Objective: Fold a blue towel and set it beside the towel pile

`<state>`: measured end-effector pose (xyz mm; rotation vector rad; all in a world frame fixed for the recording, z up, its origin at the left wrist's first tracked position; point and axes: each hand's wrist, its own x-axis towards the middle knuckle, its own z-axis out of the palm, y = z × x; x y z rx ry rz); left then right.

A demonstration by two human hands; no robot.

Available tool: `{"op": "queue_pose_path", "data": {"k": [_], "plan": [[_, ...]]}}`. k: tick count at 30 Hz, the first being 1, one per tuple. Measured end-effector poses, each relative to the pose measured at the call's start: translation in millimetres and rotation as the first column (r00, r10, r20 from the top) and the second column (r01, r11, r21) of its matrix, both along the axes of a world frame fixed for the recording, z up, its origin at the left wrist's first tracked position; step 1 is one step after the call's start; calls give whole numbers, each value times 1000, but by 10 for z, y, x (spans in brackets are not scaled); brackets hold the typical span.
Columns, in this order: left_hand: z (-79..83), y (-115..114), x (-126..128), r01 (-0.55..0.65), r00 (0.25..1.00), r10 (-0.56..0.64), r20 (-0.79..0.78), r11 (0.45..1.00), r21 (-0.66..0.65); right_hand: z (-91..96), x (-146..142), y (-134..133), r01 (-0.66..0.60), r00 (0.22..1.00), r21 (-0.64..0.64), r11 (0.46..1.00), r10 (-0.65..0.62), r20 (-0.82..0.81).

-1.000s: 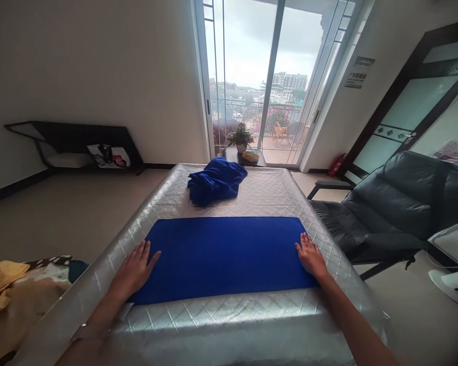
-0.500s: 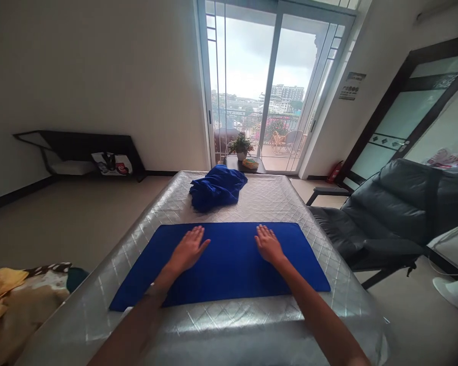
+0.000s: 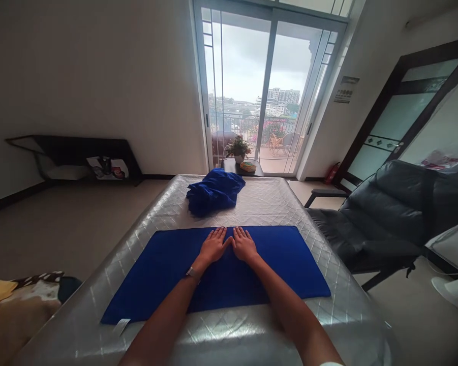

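Observation:
A long blue towel (image 3: 160, 274) lies flat across the near part of a silver quilted table (image 3: 274, 201). My left hand (image 3: 213, 245) and my right hand (image 3: 244, 244) rest palm down side by side at the towel's middle, near its far edge. Their fingers are stretched out flat and the thumbs almost touch. Neither hand holds anything. A small white tag (image 3: 121, 326) sticks out at the towel's near left corner. Further back on the table sits a crumpled heap of blue cloth (image 3: 213, 191).
A dark leather armchair (image 3: 389, 218) stands close to the table's right side. Patterned and yellow fabric (image 3: 11, 305) lies at the lower left. Beyond the table are a small side table with a potted plant (image 3: 238, 149) and glass balcony doors (image 3: 259, 86). A white fan base (image 3: 455, 290) is at far right.
Both hands slid inward along the towel, from its two ends to the middle, until they lie next to each other. The towel stayed flat.

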<state>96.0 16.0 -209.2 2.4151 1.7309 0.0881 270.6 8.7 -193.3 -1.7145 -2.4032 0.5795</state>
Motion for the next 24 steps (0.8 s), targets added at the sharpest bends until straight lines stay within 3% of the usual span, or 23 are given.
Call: {"op": "queue_pose_path", "data": {"k": [4, 10, 13, 17, 24], "plan": [[34, 50, -563, -104, 992, 102, -74, 994, -24, -38, 463, 72, 57, 996, -29, 998, -54, 69], [24, 75, -1701, -281, 951, 283, -123, 959, 30, -163, 1749, 154, 272, 930, -52, 961, -248, 271], [4, 58, -2028, -346, 926, 348, -144, 937, 45, -222, 2151, 155, 382, 884, -48, 923, -350, 310], [1, 54, -2134, -397, 907, 391, -158, 918, -3, -283, 2263, 155, 430, 865, -36, 902, -401, 301], [-54, 78, -2392, -402, 912, 393, -118, 914, -62, -403, 2290, 189, 406, 872, -13, 914, -383, 304]]}}
